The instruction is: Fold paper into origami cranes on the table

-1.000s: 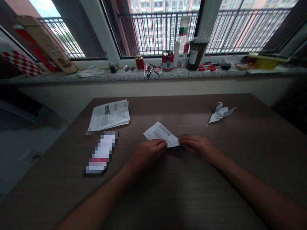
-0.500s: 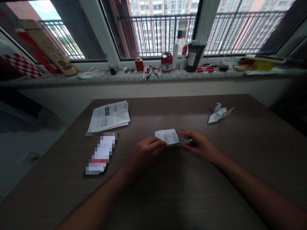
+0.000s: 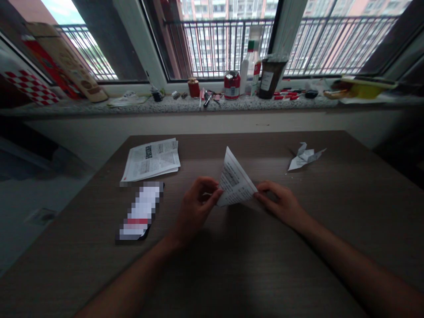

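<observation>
The paper (image 3: 236, 181) is between the left hand (image 3: 196, 205) and the right hand (image 3: 281, 201), over the middle of the table (image 3: 232, 274). On the left of the left hand lies the phone (image 3: 139, 212), and just behind this phone lie the sheets (image 3: 152, 159). The paper crane (image 3: 304, 157) stands behind the right hand, a little to the right. Behind the table runs the windowsill (image 3: 180, 107); on it, the bottle (image 3: 245, 73) stands between the can (image 3: 232, 85) and the cup (image 3: 271, 78).

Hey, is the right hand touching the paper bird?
Apart. The head view shows a strip of table between the right hand and the paper bird.
</observation>
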